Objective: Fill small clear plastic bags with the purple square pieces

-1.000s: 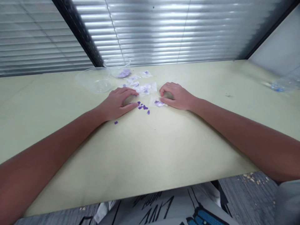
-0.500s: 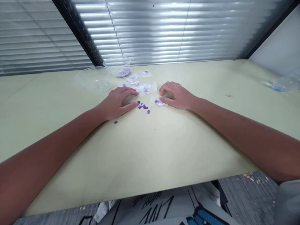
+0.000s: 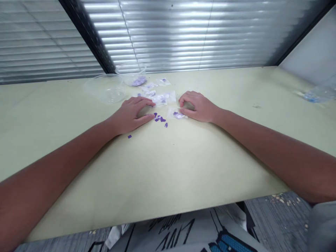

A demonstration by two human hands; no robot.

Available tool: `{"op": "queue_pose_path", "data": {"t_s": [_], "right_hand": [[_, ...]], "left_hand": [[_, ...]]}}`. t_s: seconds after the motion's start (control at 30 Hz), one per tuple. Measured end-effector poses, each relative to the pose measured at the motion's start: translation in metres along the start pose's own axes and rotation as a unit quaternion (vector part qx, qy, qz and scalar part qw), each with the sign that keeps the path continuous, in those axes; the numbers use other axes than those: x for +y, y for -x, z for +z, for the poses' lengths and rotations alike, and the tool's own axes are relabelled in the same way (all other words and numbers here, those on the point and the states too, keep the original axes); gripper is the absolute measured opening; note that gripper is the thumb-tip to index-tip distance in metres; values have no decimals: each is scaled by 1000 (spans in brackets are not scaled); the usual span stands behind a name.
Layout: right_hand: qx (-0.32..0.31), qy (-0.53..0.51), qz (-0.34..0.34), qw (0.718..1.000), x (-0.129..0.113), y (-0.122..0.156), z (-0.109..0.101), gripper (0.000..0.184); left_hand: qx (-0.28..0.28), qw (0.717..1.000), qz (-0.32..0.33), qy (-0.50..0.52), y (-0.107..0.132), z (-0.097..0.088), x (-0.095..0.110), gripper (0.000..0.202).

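Note:
My left hand (image 3: 135, 113) rests on the table with thumb and fingers apart, holding nothing. Its thumb tip touches or lies right beside a small cluster of purple paper-like pieces (image 3: 162, 119). One loose purple piece (image 3: 129, 136) lies nearer me, below that wrist. My right hand (image 3: 198, 106) also rests on the table, fingers curved and thumb apart from them. By its thumb lies a small clear bag (image 3: 172, 112) with purple and white bits at it. Beyond and between the hands are several clear bags (image 3: 170, 96) with pale purple pieces.
At the back left stand a clear plastic tub (image 3: 103, 87) and another clear tub (image 3: 131, 71) with purple pieces (image 3: 139, 81) inside. A clear bottle (image 3: 320, 91) lies at the far right. Window blinds (image 3: 170, 35) border the table's (image 3: 168, 175) back edge.

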State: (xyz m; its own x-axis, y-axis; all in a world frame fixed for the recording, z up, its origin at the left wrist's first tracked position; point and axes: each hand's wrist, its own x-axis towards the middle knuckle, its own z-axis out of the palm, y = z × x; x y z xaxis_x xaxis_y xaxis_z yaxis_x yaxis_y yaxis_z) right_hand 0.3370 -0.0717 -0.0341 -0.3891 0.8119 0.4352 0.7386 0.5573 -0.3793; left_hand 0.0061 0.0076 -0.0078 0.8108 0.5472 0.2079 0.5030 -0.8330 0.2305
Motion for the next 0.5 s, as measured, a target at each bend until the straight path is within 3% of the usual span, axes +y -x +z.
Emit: {"op": "queue_pose_path", "data": {"t_s": [0.5], "right_hand": [[1,-6,1,1000,0,0,0,17]], "left_hand": [[-4,1000,-5,4,0,0,0,51]]}}
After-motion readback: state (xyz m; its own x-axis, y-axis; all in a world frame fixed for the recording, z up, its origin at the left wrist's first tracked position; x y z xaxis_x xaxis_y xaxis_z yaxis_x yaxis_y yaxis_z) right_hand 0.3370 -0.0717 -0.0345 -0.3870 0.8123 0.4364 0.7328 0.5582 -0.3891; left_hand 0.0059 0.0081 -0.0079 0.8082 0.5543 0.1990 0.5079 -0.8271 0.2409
